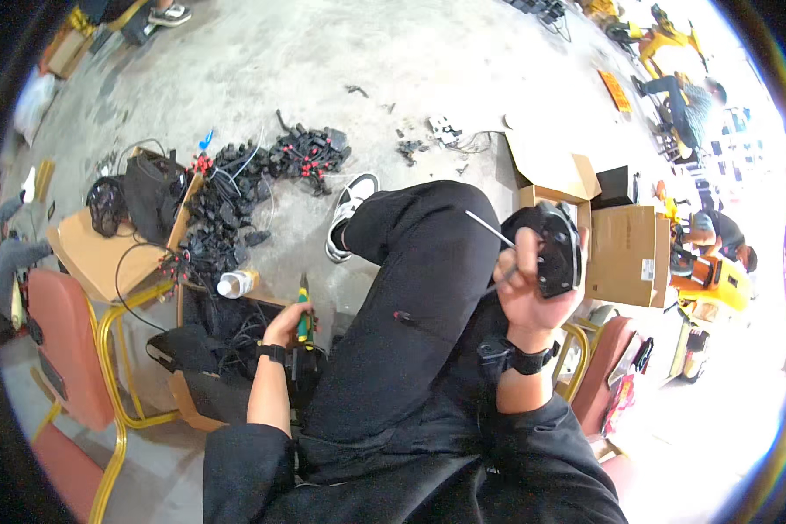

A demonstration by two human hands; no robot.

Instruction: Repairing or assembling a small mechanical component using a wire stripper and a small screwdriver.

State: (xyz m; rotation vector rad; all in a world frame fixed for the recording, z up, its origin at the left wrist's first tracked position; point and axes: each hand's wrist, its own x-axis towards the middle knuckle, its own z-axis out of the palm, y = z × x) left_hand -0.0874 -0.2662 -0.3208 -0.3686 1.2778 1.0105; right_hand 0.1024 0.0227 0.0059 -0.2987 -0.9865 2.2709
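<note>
Head view shows the left grip (286, 327) clasping green pliers (304, 327), tips ahead of it, while the right grip (533, 293), across the leg (410, 288), holds both black shell (557, 255) and thin rod (487, 227), seemingly sparing the left for the pliers.

We take the red-brown chair (77, 336) as landmark: to its right we see a bottle (237, 283); beyond it, a white bag (35, 105); well apart, beyond and rightward, an orange panel (614, 90), a yellow machine (672, 54) and a person (689, 112).
</note>
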